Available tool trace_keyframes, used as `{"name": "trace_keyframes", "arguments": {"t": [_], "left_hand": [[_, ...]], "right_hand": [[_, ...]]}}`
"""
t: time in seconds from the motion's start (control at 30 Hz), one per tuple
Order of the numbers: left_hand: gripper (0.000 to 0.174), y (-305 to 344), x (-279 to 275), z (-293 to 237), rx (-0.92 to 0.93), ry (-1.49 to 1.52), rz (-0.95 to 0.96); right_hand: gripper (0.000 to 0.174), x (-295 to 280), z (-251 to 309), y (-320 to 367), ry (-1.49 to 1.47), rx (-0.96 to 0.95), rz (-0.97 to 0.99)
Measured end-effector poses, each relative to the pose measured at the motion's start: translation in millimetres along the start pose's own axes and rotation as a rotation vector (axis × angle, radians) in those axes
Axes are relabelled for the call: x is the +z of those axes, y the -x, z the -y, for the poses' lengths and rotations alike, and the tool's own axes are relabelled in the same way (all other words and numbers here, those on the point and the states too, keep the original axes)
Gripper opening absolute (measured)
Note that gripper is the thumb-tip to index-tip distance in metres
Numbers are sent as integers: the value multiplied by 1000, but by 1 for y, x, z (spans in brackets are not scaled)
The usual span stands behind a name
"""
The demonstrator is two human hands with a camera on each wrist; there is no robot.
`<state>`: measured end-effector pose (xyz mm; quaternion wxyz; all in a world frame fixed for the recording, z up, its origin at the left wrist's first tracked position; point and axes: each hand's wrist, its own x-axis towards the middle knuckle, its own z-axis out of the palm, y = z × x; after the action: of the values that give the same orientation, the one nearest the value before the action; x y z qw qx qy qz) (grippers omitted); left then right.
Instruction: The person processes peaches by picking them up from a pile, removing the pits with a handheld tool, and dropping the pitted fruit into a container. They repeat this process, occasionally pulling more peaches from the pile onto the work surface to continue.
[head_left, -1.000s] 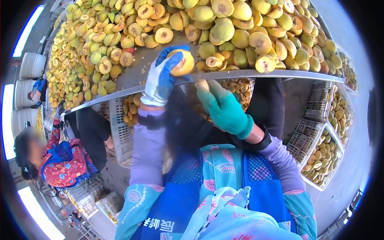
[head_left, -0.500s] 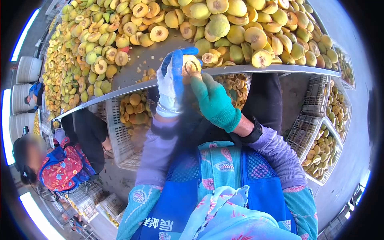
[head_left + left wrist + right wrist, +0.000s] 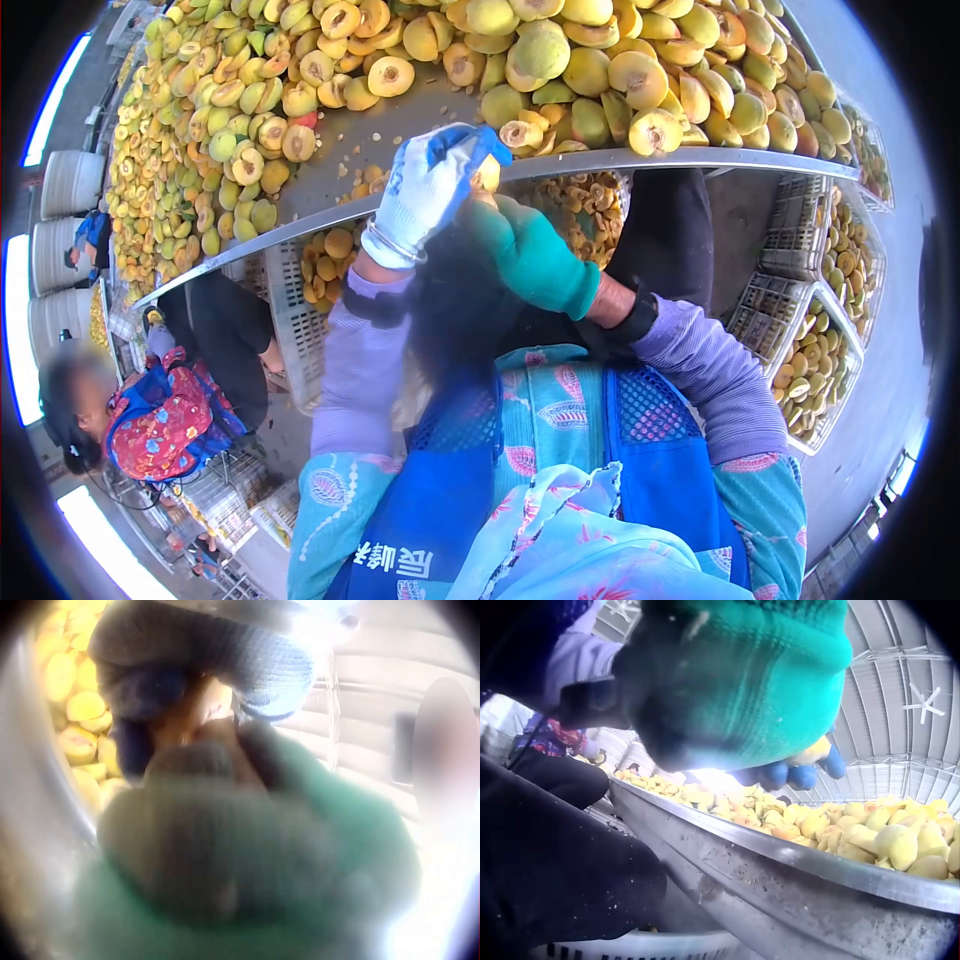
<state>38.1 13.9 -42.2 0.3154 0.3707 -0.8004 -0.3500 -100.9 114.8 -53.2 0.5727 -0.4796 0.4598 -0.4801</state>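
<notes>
In the head view, my left hand (image 3: pixel 425 185), in a white glove with blue fingers, holds a yellow peach half (image 3: pixel 487 176) just over the steel table's near edge. My right hand (image 3: pixel 540 255), in a green knitted glove, is curled close against the fruit. It grips a small loop-ended tool, now hidden behind the glove and fruit. The left wrist view shows the blue fingers (image 3: pixel 225 656) bent round the fruit, with the green glove (image 3: pixel 262 840) blurred in front. In the right wrist view, the peach half (image 3: pixel 810 754) peeks out beneath the green glove (image 3: pixel 757 690).
Halved peaches (image 3: pixel 560 75) are heaped across the steel table (image 3: pixel 350 130). Its raised rim (image 3: pixel 727 834) runs in front of my knees. Below stand a white crate (image 3: pixel 290 320) of peach pieces and a heap of scraps (image 3: pixel 590 215). Filled crates (image 3: pixel 770 320) stand right; another person (image 3: pixel 170 430) sits left.
The right hand has come up to the peach half, and the loop tool seen on its cut face half a second ago is now hidden. The left hand has turned the fruit edge-on.
</notes>
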Motion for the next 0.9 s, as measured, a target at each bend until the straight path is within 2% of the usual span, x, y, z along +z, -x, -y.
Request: {"name": "trace_keyframes", "arguments": {"t": [0.03, 0.07, 0.13, 0.17, 0.23, 0.27, 0.3, 0.33, 0.37, 0.4, 0.43, 0.53, 0.57, 0.67, 0.7, 0.77, 0.83, 0.9], "left_hand": [[26, -2, -1, -3, -31, 41, 22], [25, -3, -1, -6, -63, 81, 43], [28, -13, 6, -43, -299, 461, -9], [43, -9, 22, -34, -12, 344, -210], [45, -11, 19, -28, -181, 547, -33], [46, -12, 16, -24, -268, 649, 51], [48, -14, 11, -21, -270, 698, 169], [49, -19, 8, -14, -98, 522, 189], [49, -25, 5, -7, 73, 343, 207], [50, -30, 3, -10, 244, 160, 218], [50, -34, -1, -23, -175, 460, 436], [49, -25, 10, -27, -229, 809, 267], [43, -22, 12, -32, -416, 1073, 240], [37, -23, 16, -27, -156, 393, 216], [36, -20, 17, -26, -142, 346, 219], [36, -15, 13, -28, -66, 331, 209], [43, -18, 8, -25, -237, 647, 312], [46, -13, 13, -37, -419, 973, 245]], "right_hand": [[40, -4, 1, -1, -38, 84, 72], [41, 4, 1, 0, -93, 31, -32], [45, 25, 3, 0, -205, -78, -245], [45, 20, 11, 3, -308, 128, -159], [46, 2, 50, 7, -505, 541, 29], [45, -2, 43, 8, -658, 572, 96], [45, -4, 33, 7, -812, 599, 162], [45, -4, 29, 6, -966, 623, 226], [45, -3, 32, 8, -877, 608, 219], [44, -1, 33, 9, -949, 608, 220], [45, -1, 33, 8, -1018, 601, 224], [49, -3, 38, 4, -1231, 604, 306], [49, -6, 40, 2, -1301, 602, 346], [48, -15, 41, 8, -597, 658, 207], [46, -18, 38, 9, -610, 707, 224], [45, -17, 31, 10, -1021, 718, 366], [44, -12, 22, 4, -1418, 625, 567], [44, -8, 23, 4, -1510, 580, 619]]}}
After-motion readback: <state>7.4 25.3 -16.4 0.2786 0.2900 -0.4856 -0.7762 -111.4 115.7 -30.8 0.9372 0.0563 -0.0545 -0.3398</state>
